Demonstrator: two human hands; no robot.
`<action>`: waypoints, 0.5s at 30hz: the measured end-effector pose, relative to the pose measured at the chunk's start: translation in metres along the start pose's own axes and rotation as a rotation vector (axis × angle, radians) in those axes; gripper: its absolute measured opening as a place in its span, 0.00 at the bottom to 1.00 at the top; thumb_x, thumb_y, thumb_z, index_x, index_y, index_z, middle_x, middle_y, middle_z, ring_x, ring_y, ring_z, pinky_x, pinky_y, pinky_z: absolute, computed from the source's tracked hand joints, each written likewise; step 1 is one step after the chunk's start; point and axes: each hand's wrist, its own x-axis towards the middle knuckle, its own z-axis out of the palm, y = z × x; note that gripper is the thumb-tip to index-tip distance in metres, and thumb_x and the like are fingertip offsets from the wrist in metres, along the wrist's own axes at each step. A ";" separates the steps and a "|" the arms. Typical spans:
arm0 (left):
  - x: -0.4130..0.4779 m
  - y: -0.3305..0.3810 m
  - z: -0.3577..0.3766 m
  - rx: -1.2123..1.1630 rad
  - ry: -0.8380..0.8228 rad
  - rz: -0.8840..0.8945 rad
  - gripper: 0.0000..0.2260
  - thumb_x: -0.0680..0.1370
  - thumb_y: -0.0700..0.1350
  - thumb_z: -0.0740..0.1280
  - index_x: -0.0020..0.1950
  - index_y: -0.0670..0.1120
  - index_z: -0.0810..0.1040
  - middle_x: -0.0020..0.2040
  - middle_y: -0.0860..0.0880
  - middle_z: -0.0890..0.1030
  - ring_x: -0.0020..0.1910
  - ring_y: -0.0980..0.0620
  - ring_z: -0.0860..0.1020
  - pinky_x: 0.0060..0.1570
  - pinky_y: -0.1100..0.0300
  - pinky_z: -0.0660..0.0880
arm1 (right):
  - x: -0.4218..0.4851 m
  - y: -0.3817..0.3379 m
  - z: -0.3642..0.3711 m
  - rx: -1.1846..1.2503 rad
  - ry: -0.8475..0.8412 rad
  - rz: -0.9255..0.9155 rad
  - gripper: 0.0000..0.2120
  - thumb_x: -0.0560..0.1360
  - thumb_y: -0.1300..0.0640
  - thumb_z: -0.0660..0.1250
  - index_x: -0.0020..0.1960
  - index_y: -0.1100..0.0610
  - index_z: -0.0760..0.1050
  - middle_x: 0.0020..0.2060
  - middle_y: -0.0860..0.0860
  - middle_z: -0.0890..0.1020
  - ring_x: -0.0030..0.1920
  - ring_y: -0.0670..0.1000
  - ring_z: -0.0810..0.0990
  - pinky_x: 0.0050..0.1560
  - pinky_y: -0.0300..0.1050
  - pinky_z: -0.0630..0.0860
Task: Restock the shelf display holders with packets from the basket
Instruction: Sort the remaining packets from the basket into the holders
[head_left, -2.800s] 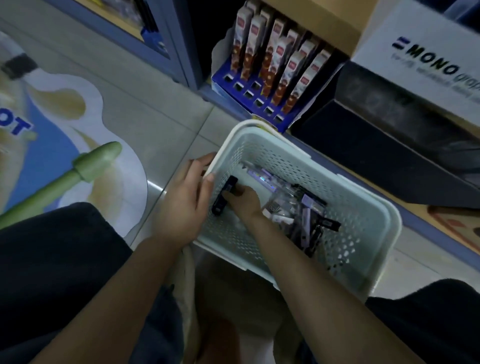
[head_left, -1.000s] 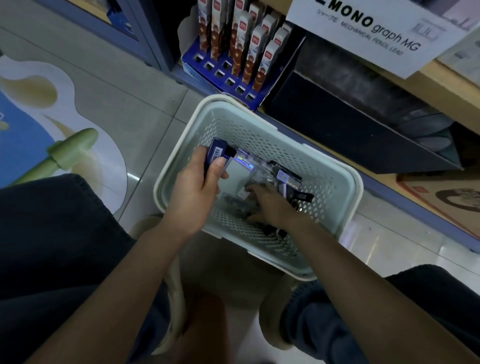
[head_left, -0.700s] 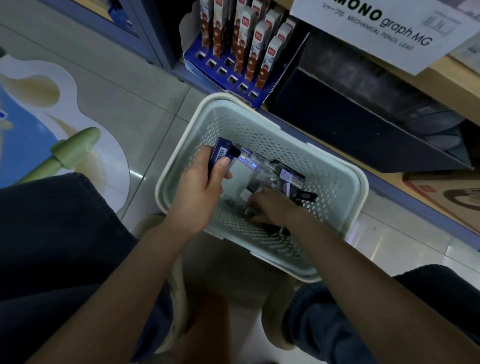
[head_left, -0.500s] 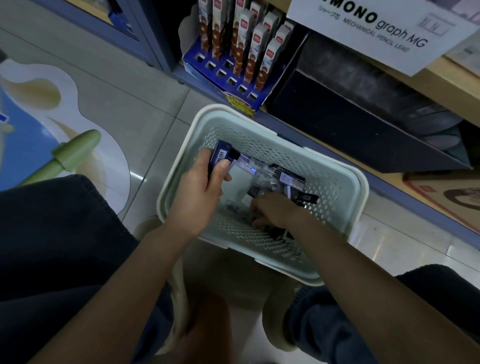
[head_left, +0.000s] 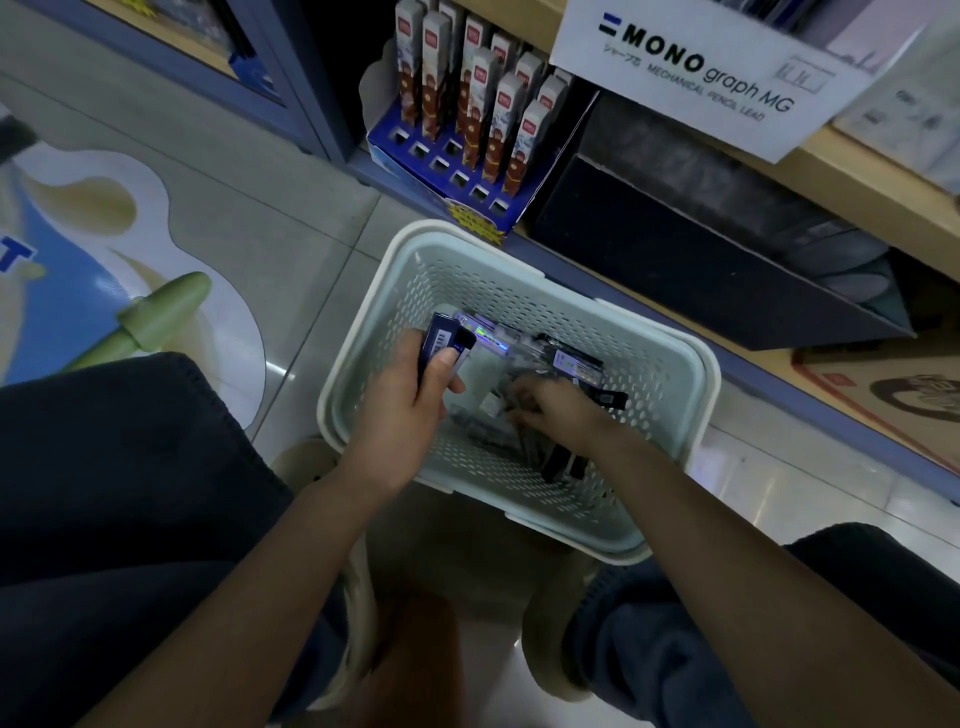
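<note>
Over the basket, the left hand grips a dark packet, thumb across it, its long axis pointing away toward the shelf. The right hand lies among loose packets inside the basket; whether it grasps anything, I cannot tell.

This is a stationery shop aisle. A low wooden shelf carries a blue cardboard display holder of boxed items and a white sign reading "MONO graph MG mechanical pencil lead". A large advertising sticker covers the tiled floor.
</note>
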 end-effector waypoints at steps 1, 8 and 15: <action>-0.001 0.000 0.000 -0.002 0.000 0.001 0.06 0.79 0.52 0.55 0.45 0.54 0.68 0.38 0.53 0.78 0.27 0.59 0.71 0.34 0.57 0.71 | 0.000 -0.003 -0.002 0.123 0.050 0.016 0.12 0.76 0.57 0.68 0.56 0.61 0.73 0.51 0.54 0.81 0.53 0.53 0.79 0.46 0.37 0.69; 0.001 0.002 0.008 -0.105 0.110 -0.169 0.06 0.82 0.46 0.54 0.48 0.50 0.70 0.39 0.49 0.79 0.34 0.53 0.77 0.35 0.57 0.76 | -0.012 -0.041 -0.029 0.557 0.285 0.032 0.04 0.76 0.60 0.67 0.45 0.61 0.73 0.37 0.48 0.81 0.37 0.36 0.78 0.42 0.35 0.77; 0.013 0.017 0.013 0.066 0.012 -0.312 0.11 0.82 0.48 0.54 0.51 0.42 0.72 0.41 0.45 0.76 0.38 0.49 0.76 0.39 0.61 0.71 | -0.039 -0.077 -0.056 0.881 0.270 0.085 0.07 0.77 0.61 0.65 0.46 0.66 0.73 0.35 0.50 0.76 0.38 0.43 0.78 0.38 0.30 0.77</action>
